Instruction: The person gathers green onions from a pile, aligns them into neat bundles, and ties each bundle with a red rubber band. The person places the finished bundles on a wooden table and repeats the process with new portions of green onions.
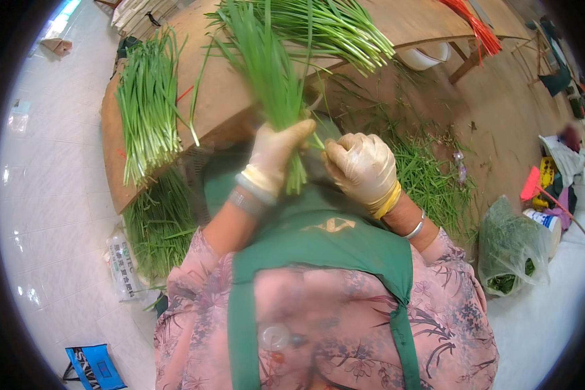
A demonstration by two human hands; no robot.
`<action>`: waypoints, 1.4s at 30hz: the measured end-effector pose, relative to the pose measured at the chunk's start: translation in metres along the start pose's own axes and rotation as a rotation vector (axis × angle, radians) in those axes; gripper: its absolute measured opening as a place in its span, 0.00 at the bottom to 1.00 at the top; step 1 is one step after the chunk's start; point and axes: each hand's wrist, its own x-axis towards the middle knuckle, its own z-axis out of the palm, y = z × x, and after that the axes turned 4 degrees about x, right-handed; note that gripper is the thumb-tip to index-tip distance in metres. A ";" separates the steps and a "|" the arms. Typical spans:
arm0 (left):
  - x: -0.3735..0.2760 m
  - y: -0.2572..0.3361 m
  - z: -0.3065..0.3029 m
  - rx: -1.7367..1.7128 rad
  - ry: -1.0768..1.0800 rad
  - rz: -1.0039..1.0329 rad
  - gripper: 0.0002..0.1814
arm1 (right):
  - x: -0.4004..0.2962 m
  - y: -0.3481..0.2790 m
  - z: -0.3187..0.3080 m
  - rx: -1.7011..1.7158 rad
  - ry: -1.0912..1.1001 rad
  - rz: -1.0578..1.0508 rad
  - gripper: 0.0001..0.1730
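Observation:
My left hand (280, 151), in a pale translucent glove, grips a bunch of long green leafy stalks, likely Chinese chives (273, 78), with the leaves up and the cut ends below the fist. Close on its right, my right hand (360, 170), gloved too, has its fingers curled at a thin stalk (317, 139) that sticks out from the bunch. A neat pile of stalks (148, 112) lies on the left of the wooden table (224, 102). Another pile (341, 39) lies at the back, its pale ends over the table's edge.
Red ties (475, 29) hang over the table's right edge. Loose green scraps (434, 180) cover the floor at right, near a clear plastic bag of greens (509, 248). More stalks (161, 229) stand below the table's left edge beside a white printed sack (124, 265). A white bucket (424, 56) is under the table.

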 end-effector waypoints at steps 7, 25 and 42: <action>0.006 -0.020 0.000 -0.136 -0.050 -0.045 0.17 | -0.057 0.030 -0.030 0.461 0.045 0.566 0.07; 0.002 -0.012 -0.007 -0.443 -0.040 -0.058 0.16 | -0.082 0.044 0.031 0.812 -0.038 1.014 0.17; -0.023 0.031 -0.050 -0.770 -0.548 -0.126 0.26 | -0.062 0.092 0.063 0.354 -0.322 0.429 0.16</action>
